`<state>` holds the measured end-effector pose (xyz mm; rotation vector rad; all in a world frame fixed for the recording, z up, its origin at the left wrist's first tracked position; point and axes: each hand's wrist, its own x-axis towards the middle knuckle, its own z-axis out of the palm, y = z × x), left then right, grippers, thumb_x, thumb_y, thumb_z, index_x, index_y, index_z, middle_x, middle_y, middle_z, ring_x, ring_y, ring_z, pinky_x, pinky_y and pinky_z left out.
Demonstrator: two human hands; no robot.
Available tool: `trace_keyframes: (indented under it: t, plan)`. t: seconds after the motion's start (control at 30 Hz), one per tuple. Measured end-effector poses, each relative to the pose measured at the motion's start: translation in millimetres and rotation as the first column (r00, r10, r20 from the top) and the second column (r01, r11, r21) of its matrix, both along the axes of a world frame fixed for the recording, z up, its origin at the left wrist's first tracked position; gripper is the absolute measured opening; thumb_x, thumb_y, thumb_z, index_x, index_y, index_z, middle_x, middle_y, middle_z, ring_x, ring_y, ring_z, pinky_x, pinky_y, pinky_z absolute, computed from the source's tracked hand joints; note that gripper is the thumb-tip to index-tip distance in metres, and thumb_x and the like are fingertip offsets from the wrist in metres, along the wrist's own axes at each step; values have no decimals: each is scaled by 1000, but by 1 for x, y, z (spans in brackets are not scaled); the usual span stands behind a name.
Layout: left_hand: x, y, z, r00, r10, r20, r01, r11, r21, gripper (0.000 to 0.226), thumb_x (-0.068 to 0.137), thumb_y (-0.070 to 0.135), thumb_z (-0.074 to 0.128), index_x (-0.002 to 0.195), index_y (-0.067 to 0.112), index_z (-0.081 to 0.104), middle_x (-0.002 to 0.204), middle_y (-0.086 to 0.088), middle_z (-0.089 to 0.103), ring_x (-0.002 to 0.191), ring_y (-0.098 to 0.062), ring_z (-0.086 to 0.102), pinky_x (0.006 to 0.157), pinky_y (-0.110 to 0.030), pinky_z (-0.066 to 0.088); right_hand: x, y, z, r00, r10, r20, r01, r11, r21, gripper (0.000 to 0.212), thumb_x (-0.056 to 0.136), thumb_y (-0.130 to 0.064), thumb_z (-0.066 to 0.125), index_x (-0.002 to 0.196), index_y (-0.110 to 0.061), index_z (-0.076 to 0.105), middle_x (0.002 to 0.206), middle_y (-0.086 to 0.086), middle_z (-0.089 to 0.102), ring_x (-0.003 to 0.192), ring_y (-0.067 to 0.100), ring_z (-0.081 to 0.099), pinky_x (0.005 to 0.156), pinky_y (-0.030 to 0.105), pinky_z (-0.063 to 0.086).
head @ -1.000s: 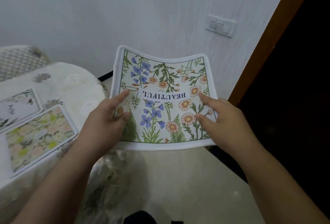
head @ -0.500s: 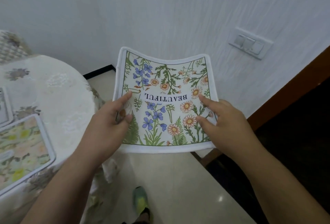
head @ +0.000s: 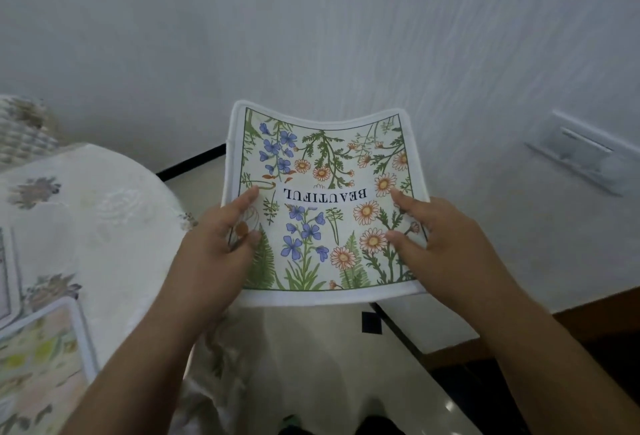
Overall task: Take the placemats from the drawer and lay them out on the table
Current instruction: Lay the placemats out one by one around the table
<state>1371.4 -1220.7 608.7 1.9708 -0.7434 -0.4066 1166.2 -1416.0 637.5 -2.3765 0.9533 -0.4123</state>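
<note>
A white-edged placemat [head: 325, 171] printed with blue and orange flowers and the word BEAUTIFUL hangs in the air in front of the wall, sagging in the middle. My left hand [head: 214, 247] grips its left edge, thumb on top. Its right edge is gripped by my right hand [head: 446, 244] the same way. At the left stands the table [head: 114, 212] under a pale embroidered cloth. Two more placemats lie on it: a yellow-green floral one [head: 38, 358] at the lower left and a white one [head: 5, 278] cut off by the frame edge.
A white wall fills the background, with a switch plate [head: 581, 154] at the right. A quilted chair back [head: 20, 126] shows behind the table. Pale tiled floor [head: 311, 365] lies below the held mat, and a brown door frame [head: 588, 323] with a dark doorway is at the lower right.
The view has swung right and down: the table and its mats slid toward the left edge and the switch plate moved right. Both hands keep the same hold on the floral mat.
</note>
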Motion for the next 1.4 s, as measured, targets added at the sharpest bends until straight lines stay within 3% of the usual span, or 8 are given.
trace_keyframes:
  t: [0.13, 0.27, 0.4, 0.7, 0.8, 1.0, 1.2, 1.4]
  plan:
    - [25, -22, -9, 997, 81, -3, -81, 996, 31, 55, 99, 17, 61, 146, 43, 48, 125, 19, 52, 111, -6, 56, 76, -7, 41, 44, -38, -7, 997, 77, -6, -77, 997, 23, 60, 93, -31, 66, 147, -37, 41, 100, -20, 46, 85, -10, 51, 61, -1, 41]
    - [51, -45, -5, 983, 179, 36, -180, 982, 55, 57, 99, 15, 61, 147, 41, 47, 114, 28, 51, 101, 13, 53, 73, 2, 39, 96, -79, -13, 986, 164, 34, -165, 985, 52, 59, 92, -31, 67, 146, -38, 42, 110, -13, 50, 96, 2, 55, 73, 7, 42]
    - [75, -66, 4, 950, 303, 70, -307, 950, 55, 58, 99, 15, 60, 148, 40, 45, 122, 19, 51, 113, -2, 53, 81, -6, 41, 153, -120, -11, 954, 292, 64, -296, 953, 66, 59, 92, -31, 68, 146, -36, 44, 109, -12, 51, 97, 5, 57, 76, 12, 49]
    - [111, -77, 4, 816, 563, 132, -573, 818, 55, 60, 98, 20, 63, 149, 43, 43, 116, 20, 51, 109, -2, 52, 81, -11, 39, 265, -161, -1, 843, 530, 96, -538, 836, 106, 57, 92, -27, 68, 144, -35, 47, 111, -11, 53, 96, 3, 58, 77, 13, 52]
    - [134, -82, -1, 790, 602, 116, -610, 791, 51, 59, 98, 20, 63, 148, 44, 44, 109, 31, 50, 103, 4, 54, 82, -15, 41, 298, -167, -11, 818, 569, 82, -575, 813, 91, 57, 93, -26, 68, 145, -34, 46, 109, -11, 51, 88, -6, 54, 65, -2, 43]
    - [200, -97, -20, 776, 628, 61, -631, 773, 62, 58, 99, 19, 61, 148, 44, 44, 111, 36, 47, 101, 20, 48, 78, -4, 37, 372, -182, -20, 800, 600, 15, -598, 796, 96, 58, 93, -28, 67, 146, -34, 45, 114, -8, 54, 99, 6, 59, 78, 17, 53]
    - [293, -109, -31, 774, 633, 0, -632, 773, 50, 58, 99, 19, 60, 148, 45, 43, 113, 38, 45, 102, 24, 44, 83, -4, 37, 471, -191, -19, 789, 610, -77, -607, 793, 54, 58, 93, -27, 66, 146, -33, 44, 111, -9, 50, 91, 1, 54, 60, -1, 42]
    - [387, -107, -29, 757, 653, 23, -653, 755, 57, 58, 98, 16, 62, 148, 42, 45, 113, 35, 48, 101, 26, 46, 78, 2, 36, 569, -188, -17, 784, 620, -32, -616, 784, 73, 58, 93, -27, 67, 146, -33, 44, 114, -9, 50, 98, 7, 56, 81, 18, 51]
